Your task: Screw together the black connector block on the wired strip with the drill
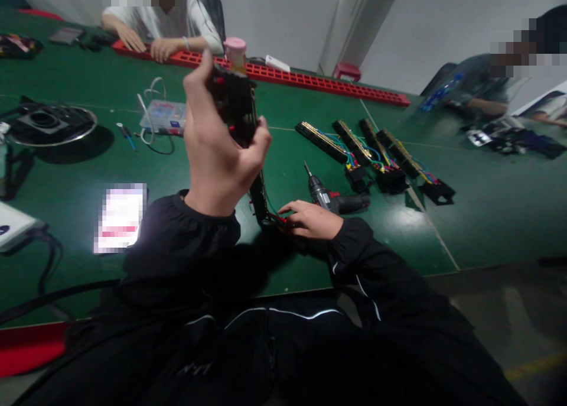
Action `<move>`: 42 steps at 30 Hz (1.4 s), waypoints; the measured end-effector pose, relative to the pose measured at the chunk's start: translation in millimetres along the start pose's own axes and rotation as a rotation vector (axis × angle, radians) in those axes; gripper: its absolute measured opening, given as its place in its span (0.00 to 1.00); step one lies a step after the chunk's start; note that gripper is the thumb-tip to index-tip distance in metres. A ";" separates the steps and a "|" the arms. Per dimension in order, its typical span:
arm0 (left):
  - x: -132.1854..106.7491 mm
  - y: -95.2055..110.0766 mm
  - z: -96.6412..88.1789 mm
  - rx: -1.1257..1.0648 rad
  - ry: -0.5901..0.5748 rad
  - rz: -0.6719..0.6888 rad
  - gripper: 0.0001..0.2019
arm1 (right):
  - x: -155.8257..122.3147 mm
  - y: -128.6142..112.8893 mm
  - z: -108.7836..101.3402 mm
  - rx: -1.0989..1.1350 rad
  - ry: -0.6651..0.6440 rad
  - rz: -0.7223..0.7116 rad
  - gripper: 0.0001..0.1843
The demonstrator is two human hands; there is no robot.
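My left hand (221, 140) is closed round a long black strip assembly (258, 196), raised and tilted above the green table. The palm and fingers hide part of its upper half. Coloured wires (278, 218) come out at its lower end. There my right hand (310, 218) has its fingers drawn together on these wires, low over the table. Just beyond the right hand lies a cordless drill (330, 198), its bit pointing away to the left. Several similar black strips (323, 141) with brass-coloured rows and coloured wires lie behind the drill.
A lit phone (119, 218) lies left of my sleeve. Farther off are a clear parts box (166, 117), a small blue-handled tool (127, 137) and a round black device (48, 122). A red slotted rail (328, 82) crosses the table, with a pink-lidded cup (235, 52) beside it. Two people sit opposite.
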State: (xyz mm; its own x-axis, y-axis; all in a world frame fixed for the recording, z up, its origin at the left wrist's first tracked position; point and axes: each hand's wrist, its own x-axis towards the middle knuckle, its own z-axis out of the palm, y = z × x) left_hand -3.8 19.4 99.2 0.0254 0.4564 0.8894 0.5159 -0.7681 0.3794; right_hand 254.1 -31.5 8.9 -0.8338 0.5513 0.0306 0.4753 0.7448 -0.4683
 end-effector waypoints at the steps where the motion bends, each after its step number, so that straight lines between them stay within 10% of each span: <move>1: 0.6 -7.0 0.0 0.018 0.006 -0.028 0.37 | 1.8 0.0 0.6 0.003 -0.001 -0.001 0.04; 13: 10.9 -18.7 -7.0 0.393 -0.149 -0.630 0.25 | -26.2 -10.2 -18.6 0.627 0.177 0.232 0.12; 22: 12.3 -24.7 -14.7 0.615 -0.298 -0.829 0.30 | -36.4 -43.7 23.5 1.046 0.508 0.547 0.16; 32: 15.7 -50.9 -27.8 0.689 -0.404 -1.009 0.36 | -30.5 -48.3 43.0 0.925 0.616 0.663 0.19; 42: 15.1 -52.5 -24.9 0.705 -0.426 -1.012 0.36 | -32.1 -46.1 42.9 0.290 0.573 0.403 0.12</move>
State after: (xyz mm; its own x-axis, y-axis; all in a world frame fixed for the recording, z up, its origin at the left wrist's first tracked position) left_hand -51.8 55.4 99.1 -0.4357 0.8956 0.0902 0.7982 0.3381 0.4985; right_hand 246.9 -99.7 -8.4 -0.2971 0.9279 0.2252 0.5528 0.3595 -0.7517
